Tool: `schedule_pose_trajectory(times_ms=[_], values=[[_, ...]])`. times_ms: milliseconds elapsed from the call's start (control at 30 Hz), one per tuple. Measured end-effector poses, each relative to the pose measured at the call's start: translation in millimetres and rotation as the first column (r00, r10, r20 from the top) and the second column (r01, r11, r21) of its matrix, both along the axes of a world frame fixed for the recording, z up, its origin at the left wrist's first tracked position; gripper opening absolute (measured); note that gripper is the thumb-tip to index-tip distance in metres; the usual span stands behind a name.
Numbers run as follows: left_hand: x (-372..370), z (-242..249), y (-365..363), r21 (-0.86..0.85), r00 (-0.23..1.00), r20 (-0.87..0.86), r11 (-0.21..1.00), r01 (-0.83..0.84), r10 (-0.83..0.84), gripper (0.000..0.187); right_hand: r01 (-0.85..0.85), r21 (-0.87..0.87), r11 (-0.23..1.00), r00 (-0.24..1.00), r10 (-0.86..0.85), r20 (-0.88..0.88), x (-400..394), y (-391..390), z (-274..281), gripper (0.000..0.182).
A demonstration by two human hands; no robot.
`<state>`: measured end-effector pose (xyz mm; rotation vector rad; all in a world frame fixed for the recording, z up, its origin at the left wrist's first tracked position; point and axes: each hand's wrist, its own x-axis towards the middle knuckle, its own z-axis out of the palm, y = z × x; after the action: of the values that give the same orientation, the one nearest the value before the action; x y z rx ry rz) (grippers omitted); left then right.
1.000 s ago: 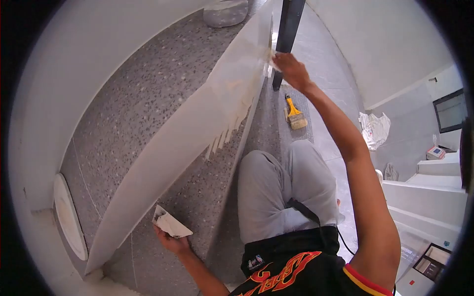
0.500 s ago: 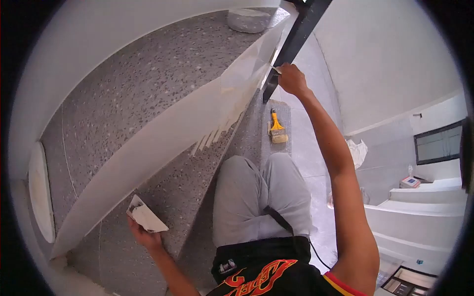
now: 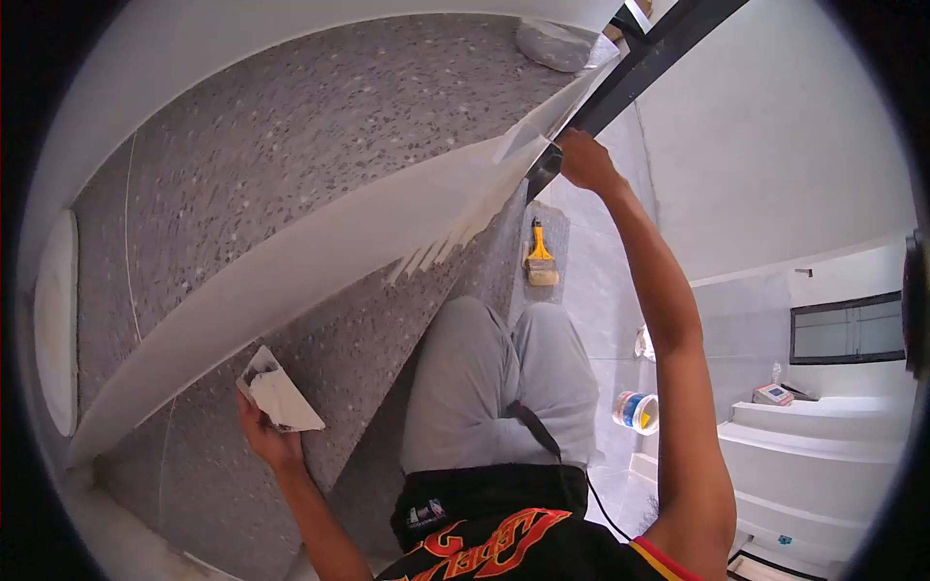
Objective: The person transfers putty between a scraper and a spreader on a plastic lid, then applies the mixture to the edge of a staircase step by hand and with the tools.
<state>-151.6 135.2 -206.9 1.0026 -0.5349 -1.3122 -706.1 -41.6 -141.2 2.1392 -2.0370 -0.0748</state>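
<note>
My left hand (image 3: 269, 438) is closed on a wide putty knife (image 3: 260, 362), whose blade carries a thick smear of white putty (image 3: 283, 399). It hovers over the speckled grey step (image 3: 354, 358), in front of the curved white riser (image 3: 291, 276). My right hand (image 3: 589, 163) reaches out to the riser's narrow far end, beside the black metal post (image 3: 644, 76). Its fingers are closed round a scraper (image 3: 528, 138), with the pale blade against the riser face; the handle is mostly hidden. Several cream streaks (image 3: 431, 257) run down the riser's lower edge.
A yellow-handled brush (image 3: 540, 254) lies on the step beyond my knees. To the right, a white bucket (image 3: 636, 412) stands on the tiled floor. White stairs (image 3: 814, 436) with a small box (image 3: 773, 394) are farther right. A pale curved wall (image 3: 775, 145) rises behind the post.
My right hand has shifted slightly along the riser with its scraper. The left hand has moved a little up and left in view, still holding the putty knife. The bucket has come into sight.
</note>
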Motion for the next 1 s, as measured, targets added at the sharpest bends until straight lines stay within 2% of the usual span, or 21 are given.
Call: schedule_pose_trajectory(times_ms=[67, 167, 200, 267, 333, 367, 433, 567, 600, 633, 767, 833, 867, 933, 967, 1000], values=[[-3, 3, 1, -0.008, 1.0, -0.025, 1.0, 0.008, -0.008, 0.053, 0.057, 0.081, 0.995, 0.998, -0.059, 0.016, 21, 7, 13, 0.033], [-5, 7, -2, 0.067, 0.997, -0.032, 0.996, -0.065, 0.067, 0.053, 0.021, 0.098, 0.995, 0.999, -0.024, 0.027, 33, 10, 14, 0.031], [-4, 6, -3, 0.008, 1.0, -0.01, 1.0, -0.012, 0.012, 0.053, 0.017, 0.1, 0.995, 0.999, -0.02, 0.025, 33, 9, 10, 0.031], [-4, 6, -3, -0.046, 0.999, 0.012, 0.998, 0.036, -0.035, 0.053, -0.135, 0.098, 0.986, 0.991, 0.134, 0.01, 29, 8, -3, 0.018], [-6, 7, -2, 0.079, 0.999, -0.027, 0.997, -0.023, 0.025, 0.05, -0.109, 0.12, 0.987, 0.993, 0.104, 0.048, 51, 19, 5, 0.019], [-4, 5, -2, 0.082, 0.999, -0.025, 0.996, -0.028, 0.03, 0.05, -0.076, 0.14, 0.987, 0.994, 0.065, 0.084, 66, 26, 11, 0.019], [-4, 4, -5, -0.078, 0.992, -0.1, 0.994, 0.072, -0.08, 0.048, -0.099, 0.155, 0.983, 0.993, 0.086, 0.087, 86, 34, 15, 0.019], [-13, 17, -5, 0.032, 1.0, 0.014, 0.999, -0.011, 0.011, 0.048, -0.156, 0.196, 0.968, 0.987, 0.145, 0.069, 135, 58, 31, 0.016], [-13, 16, -6, 0.006, 1.0, -0.009, 1.0, -0.002, 0.002, 0.047, -0.172, 0.221, 0.96, 0.985, 0.164, 0.05, 143, 61, 32, 0.016], [-12, 16, -7, -0.019, 0.999, -0.032, 1.0, 0.006, -0.006, 0.046, -0.228, 0.173, 0.958, 0.972, 0.213, 0.097, 149, 67, 30, 0.016], [-14, 22, -5, -0.074, 0.996, -0.081, 0.997, 0.031, -0.037, 0.044, -0.268, 0.148, 0.952, 0.959, 0.249, 0.135, 174, 78, 33, 0.016], [-12, 15, -6, -0.127, 0.994, -0.063, 0.989, 0.077, -0.085, 0.042, -0.228, 0.255, 0.94, 0.969, 0.193, 0.157, 189, 83, 37, 0.017], [-12, 8, -6, -0.135, 0.994, -0.057, 0.987, 0.082, -0.09, 0.042, -0.225, 0.246, 0.943, 0.969, 0.189, 0.16, 198, 85, 39, 0.017], [-13, 2, -6, -0.128, 0.954, 0.288, 0.991, -0.045, 0.081, 0.04, -0.317, 0.388, 0.865, 0.943, 0.247, 0.222, 220, 92, 52, 0.02], [-10, 4, -5, -0.142, 0.952, 0.296, 0.989, -0.036, 0.077, 0.04, -0.314, 0.373, 0.873, 0.943, 0.242, 0.227, 228, 99, 56, 0.02], [-11, 10, -3, -0.05, 0.995, 0.101, 0.999, -0.015, 0.02, 0.04, -0.379, 0.328, 0.865, 0.891, 0.246, 0.38, 236, 106, 59, 0.02]])
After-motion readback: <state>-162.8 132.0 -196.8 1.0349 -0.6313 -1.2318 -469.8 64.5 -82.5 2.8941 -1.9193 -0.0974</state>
